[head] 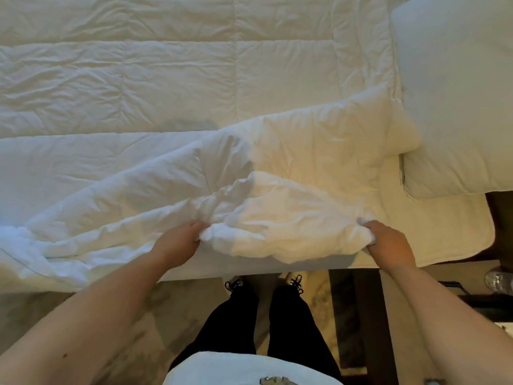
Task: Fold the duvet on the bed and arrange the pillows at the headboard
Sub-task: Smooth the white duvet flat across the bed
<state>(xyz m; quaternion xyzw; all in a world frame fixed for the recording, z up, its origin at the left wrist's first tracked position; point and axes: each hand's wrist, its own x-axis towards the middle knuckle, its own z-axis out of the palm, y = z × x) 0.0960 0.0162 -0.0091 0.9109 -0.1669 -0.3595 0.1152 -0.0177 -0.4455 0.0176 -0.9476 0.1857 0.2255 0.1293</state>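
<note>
A white quilted duvet (172,87) covers most of the bed, and its near edge is bunched up along the bed's side. My left hand (177,241) grips that bunched edge at the left of the fold. My right hand (388,244) grips the same edge near its right corner. Between the two hands the fabric is lifted and crumpled. A large white pillow (455,93) lies at the right end of the bed, its corner touching the duvet.
The bare mattress pad (433,226) shows at the bed's right corner under the pillow. My legs and shoes (294,280) stand on the pale floor beside the bed. A dark piece of furniture (361,315) and a plastic bottle (498,282) are at the right.
</note>
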